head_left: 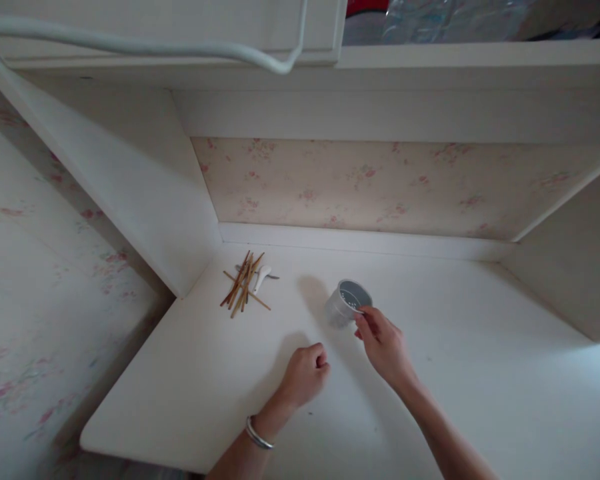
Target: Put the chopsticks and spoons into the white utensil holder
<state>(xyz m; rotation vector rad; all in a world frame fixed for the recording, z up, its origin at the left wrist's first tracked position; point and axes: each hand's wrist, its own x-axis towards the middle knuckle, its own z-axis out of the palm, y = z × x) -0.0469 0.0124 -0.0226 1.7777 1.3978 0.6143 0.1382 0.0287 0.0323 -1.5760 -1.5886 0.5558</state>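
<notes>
My right hand point(384, 345) pinches the near rim of a grey, translucent utensil holder point(337, 310) with drain holes inside. The holder is tilted, with its mouth facing up and toward me; whether its base touches the table cannot be made out. Closed into a fist, my left hand point(306, 375) is near the tabletop, below and left of the holder, with nothing visible in it. Farther left lies a loose, crossed pile of wooden chopsticks point(240, 290). A white spoon point(263, 277) rests beside them, with a thin metal utensil point(273, 277) partly hidden under the pile.
The white tabletop point(455, 373) meets a low back ledge point(370, 240) and side panels. Overhead runs a shelf point(380, 110) with a white curved rail point(180, 48) in front. Flowered wallpaper point(305, 187) covers the back. The table's left edge ends by a wall.
</notes>
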